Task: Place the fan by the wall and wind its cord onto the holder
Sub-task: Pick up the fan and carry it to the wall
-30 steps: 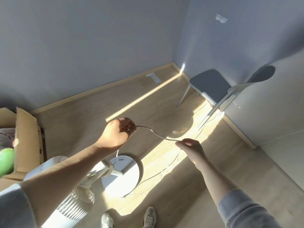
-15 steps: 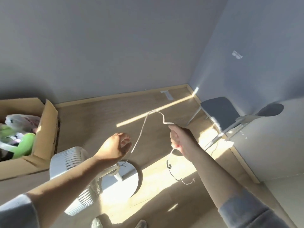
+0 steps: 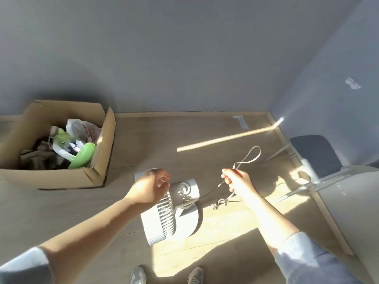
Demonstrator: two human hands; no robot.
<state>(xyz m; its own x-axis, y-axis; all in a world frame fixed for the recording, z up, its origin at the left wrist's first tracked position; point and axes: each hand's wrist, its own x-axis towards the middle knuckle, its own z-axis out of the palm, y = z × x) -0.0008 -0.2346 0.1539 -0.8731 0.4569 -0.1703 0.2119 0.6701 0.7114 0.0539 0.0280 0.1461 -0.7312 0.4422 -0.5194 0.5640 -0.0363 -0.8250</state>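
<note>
**Cord looped in the right hand above the fan**

A cardboard box [image 3: 61, 144] full of mixed items is sitting on the floor [image 3: 143, 140] to the left of the fan, close to the back wall [image 3: 184, 58]. A chair [image 3: 315, 156] is standing to the right of the fan, against the side wall, with its legs reaching toward the cord. Two shoes [image 3: 166, 275] are showing just below the fan, at the bottom edge.

The fan [image 3: 168, 210] is standing on the floor on its round base, well apart from the back wall. Its grille is facing left and down in the view, and its rear housing with a dial is pointing up and right.

The right hand [image 3: 238, 182] is gripping the cord [image 3: 249, 156] to the right of the fan, with a loop rising above the fist and a strand hanging below toward a small tangle on the floor. The left hand [image 3: 149, 187] is hovering over the fan's top, its fingers curled and loose; whether it is pinching a strand of cord is hard to make out.

The left hand is hiding part of the fan's head. No cord holder can be picked out.
</note>
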